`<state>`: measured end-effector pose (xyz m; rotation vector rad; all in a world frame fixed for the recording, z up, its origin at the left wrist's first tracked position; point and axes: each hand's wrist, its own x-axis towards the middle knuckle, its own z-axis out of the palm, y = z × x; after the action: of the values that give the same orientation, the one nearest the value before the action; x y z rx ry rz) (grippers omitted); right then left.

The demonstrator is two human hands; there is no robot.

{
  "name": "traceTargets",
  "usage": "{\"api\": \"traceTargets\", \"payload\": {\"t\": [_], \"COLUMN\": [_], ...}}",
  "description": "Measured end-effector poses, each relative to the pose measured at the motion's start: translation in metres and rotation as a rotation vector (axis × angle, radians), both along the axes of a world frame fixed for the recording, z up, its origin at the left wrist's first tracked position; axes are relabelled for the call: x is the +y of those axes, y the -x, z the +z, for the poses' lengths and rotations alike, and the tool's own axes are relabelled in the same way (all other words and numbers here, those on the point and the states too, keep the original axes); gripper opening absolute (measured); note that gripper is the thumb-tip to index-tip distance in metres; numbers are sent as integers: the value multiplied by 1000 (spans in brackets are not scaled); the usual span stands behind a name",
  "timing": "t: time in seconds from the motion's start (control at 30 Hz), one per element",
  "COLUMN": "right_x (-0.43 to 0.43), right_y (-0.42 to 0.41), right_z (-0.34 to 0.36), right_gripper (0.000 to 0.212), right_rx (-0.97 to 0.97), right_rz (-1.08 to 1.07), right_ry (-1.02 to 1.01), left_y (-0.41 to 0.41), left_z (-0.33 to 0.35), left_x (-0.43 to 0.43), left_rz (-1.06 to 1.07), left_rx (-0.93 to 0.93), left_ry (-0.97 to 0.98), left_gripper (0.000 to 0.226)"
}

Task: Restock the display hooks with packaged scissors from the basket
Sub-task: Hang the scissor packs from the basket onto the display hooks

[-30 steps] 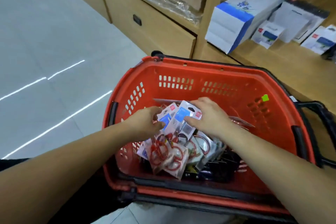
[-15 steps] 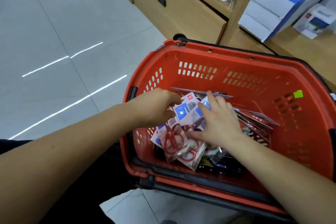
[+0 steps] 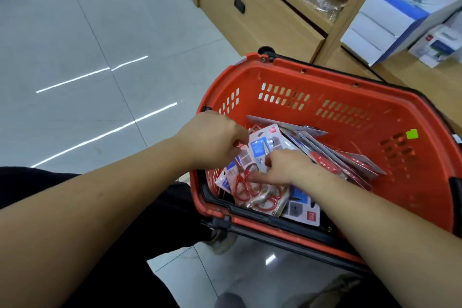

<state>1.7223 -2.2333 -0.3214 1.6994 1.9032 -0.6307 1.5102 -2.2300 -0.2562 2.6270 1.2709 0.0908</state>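
A red plastic basket (image 3: 332,77) stands on the floor in front of me, holding several packaged scissors. Both of my hands are inside it. My left hand (image 3: 215,141) pinches the upper left edge of a stack of white-and-blue scissor packs (image 3: 262,142) with red-handled scissors. My right hand (image 3: 282,169) lies over the lower part of the same stack, its fingers curled onto the packs (image 3: 250,187). More packs (image 3: 332,157) lean flat toward the basket's right side. No display hooks are in view.
Wooden shelving and drawers (image 3: 250,15) run along the far side of the basket. White and blue boxes (image 3: 397,12) sit on a low shelf at the upper right. Grey tiled floor (image 3: 75,57) lies to the left. My dark-clothed legs are beneath my arms.
My right hand has slid down from the top of the stack to its lower part. My left hand stays at the stack's upper left edge. The camera has tilted and shifted left.
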Motion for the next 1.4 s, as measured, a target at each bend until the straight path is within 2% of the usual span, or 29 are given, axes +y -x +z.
{"api": "traceTargets", "payload": {"t": [0.1, 0.23, 0.33, 0.43, 0.57, 0.63, 0.7, 0.77, 0.9, 0.93, 1.0, 1.07, 1.2, 1.3, 1.4], "right_x": [0, -5, -8, -7, -2, -4, -9, -15, -29, -31, -33, -34, -29, -20, -10], "right_y": [13, 18, 9, -13, -54, -71, -83, -93, -103, -105, -112, -124, -150, -163, -174], "right_z": [-10, -14, -17, -1, 34, 57, 79, 99, 130, 135, 142, 146, 151, 159, 167], "right_gripper": [61, 54, 48, 45, 29, 33, 35, 29, 32, 36, 47, 56, 66, 51, 55], "right_rx": [75, 114, 239, 357, 732, 872, 1036, 1197, 1444, 1499, 1585, 1645, 1712, 1794, 1879], "right_rz": [-113, -161, -289, -372, -649, -746, -841, -899, -913, -912, -885, -894, -940, -1033, -1072], "right_ry": [23, 102, 178, 120, 5, -71, -71, -42, -14, 1, 32, 15, -53, -145, -228], "left_y": [0, 0, 1, 1, -1, -5, -17, -39, -88, -99, -117, -130, -148, -162, -170], "left_z": [-1, -2, -3, -6, -9, -11, -7, 4, 36, 45, 62, 76, 103, 121, 131], "left_x": [0, 2, 5, 10, 16, 18, 15, 6, -23, -29, -33, -28, -7, 11, 27], "left_rz": [-3, 5, 15, 18, 18, 55, 124, 194, 398, 425, 437, 410, 347, 360, 352], "left_rx": [22, 27, -23, -19, 40, 31, -71, -253, -723, -846, -1045, -1139, -1044, -1058, -1110], "left_ry": [4, 16, 27, 0, -24, -14, 35, 191, 883, 984, 1037, 1041, 923, 925, 935], "left_gripper": [30, 31, 28, 24, 24, 30, 34, 34, 40, 37, 29, 26, 23, 28, 26]}}
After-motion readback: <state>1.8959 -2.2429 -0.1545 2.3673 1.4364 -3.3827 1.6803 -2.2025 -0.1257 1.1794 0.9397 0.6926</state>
